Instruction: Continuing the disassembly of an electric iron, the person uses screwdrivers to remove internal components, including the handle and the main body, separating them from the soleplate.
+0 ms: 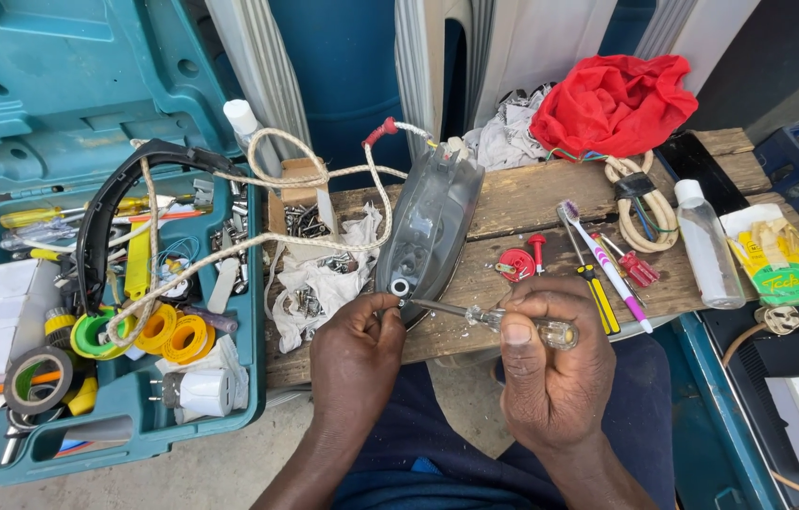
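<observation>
Left hand [354, 345]: fingers bunched, fingertips pinching at the lower end of the iron, right by a round metal fitting there.
Right hand [550, 359]: closed around the clear handle of a screwdriver [484, 316], thumb laid on top.
Screwdriver: lying nearly level, shaft running left, tip meeting the iron's lower end just beside the left fingertips.
Clothes iron [429, 227]: grey, standing tilted on a wooden bench [522, 203], narrow end toward the hands, braided cord [257, 241] looping off to the left over the toolbox.
Toolbox [248, 312]: teal plastic case, lid open, left of the bench; holding 1 black curved handle, tape rolls in yellow, green and grey, a white plug, yellow-handled screwdrivers.
Between toolbox and iron: crumpled white rag [324, 279] and a small cardboard box of screws.
Right of the iron: red round dial [515, 263], small red parts, toothbrush [604, 264] with purple handle, yellow-handled tool just beside it.
Far right of bench: coiled cream cable [645, 208], clear bottle [707, 246] with white cap, yellow and green packet.
Back of bench: red cloth [617, 99], bunched.
</observation>
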